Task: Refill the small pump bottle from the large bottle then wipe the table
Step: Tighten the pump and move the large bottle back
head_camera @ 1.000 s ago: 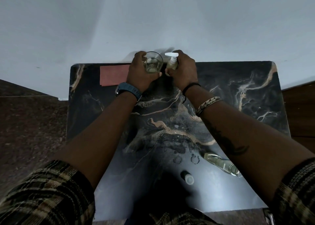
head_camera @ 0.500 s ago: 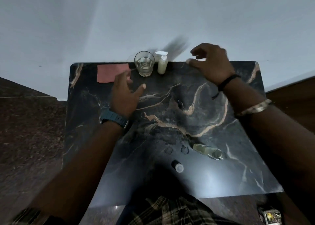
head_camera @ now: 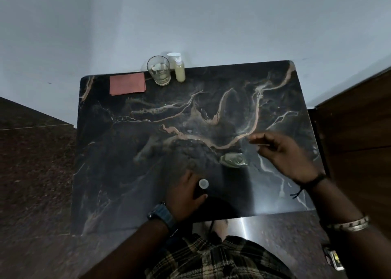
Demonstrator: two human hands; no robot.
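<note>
The small pump bottle (head_camera: 180,72), holding pale liquid under a white pump head, stands at the table's far edge beside a clear glass (head_camera: 159,71). Left of them lies a pink cloth (head_camera: 127,86), folded flat. Near the front edge stands a dark bottle with a white cap (head_camera: 203,183), and my left hand (head_camera: 183,196) is curled around its body. A clear bottle (head_camera: 232,160) lies on its side right of centre. My right hand (head_camera: 284,157) hovers just to its right, fingers apart and holding nothing.
The dark marble table (head_camera: 127,173) stands against a pale wall. A brown wooden cabinet (head_camera: 357,152) adjoins its right side. On the floor at the bottom right lies a small box (head_camera: 335,259). The floor to the left is dark speckled stone.
Both hands let go of the glass and pump bottle at the far edge and drew back. My left hand came down onto the capped dark bottle; my right moved beside the lying bottle.
</note>
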